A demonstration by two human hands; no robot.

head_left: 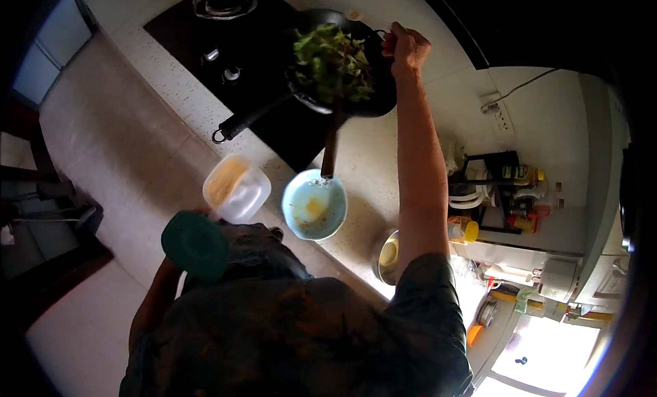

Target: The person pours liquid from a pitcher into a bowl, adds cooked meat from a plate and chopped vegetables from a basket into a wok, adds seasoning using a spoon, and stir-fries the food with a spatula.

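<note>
My right hand [408, 49] is closed above the far edge of a dark wok [383, 99]. What its fingers hold is too small to make out; a blurred pale-brown spot [354, 16] shows just left of it. Chopped leafy greens [332, 61] lie in the wok, and a brown-handled utensil [330, 147] leans out over its near rim. Low on the left, my left hand [203, 211] grips a translucent plastic tub [252, 195] with tan powder inside, held tilted. A dark green lid [195, 245] beside the tub hides most of that hand.
A pale blue bowl [291, 212] with yellowish residue stands on the counter below the wok. The wok's long handle [253, 116] sticks out over the black hob's [181, 37] front edge. A metal pot [380, 260] is beside my right arm, and a jar rack [496, 191] is by the wall.
</note>
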